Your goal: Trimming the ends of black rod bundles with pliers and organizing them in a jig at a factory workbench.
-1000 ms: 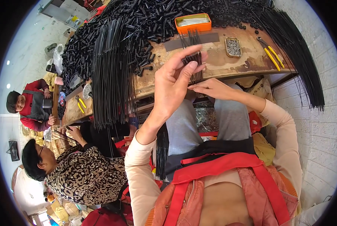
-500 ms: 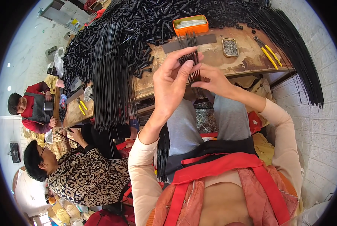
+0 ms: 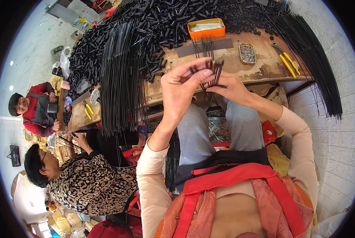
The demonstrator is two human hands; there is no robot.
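Observation:
My left hand is raised over the table's near edge, thumb and fingers closed on thin black rods whose far ends stick out past the fingertips. Small dark ends show beside the thumb. Close against it on the right, my right hand grips several short black rod ends, fanned upward between its fingers. The fingers overlap, so I cannot tell which rods each hand carries alone. Beyond them an orange tin of pale thin sticks stands behind a flat dark strip.
Black tubular parts are heaped at the back. Long black rods lie in a left bundle and a right bundle. A small tray of metal bits sits near yellow-handled pliers. Two people are at the left, one in a leopard-print top.
The rods between my hands have spread into a fan, and my right hand has turned slightly, shifting a little rightward. The whole view has moved slightly.

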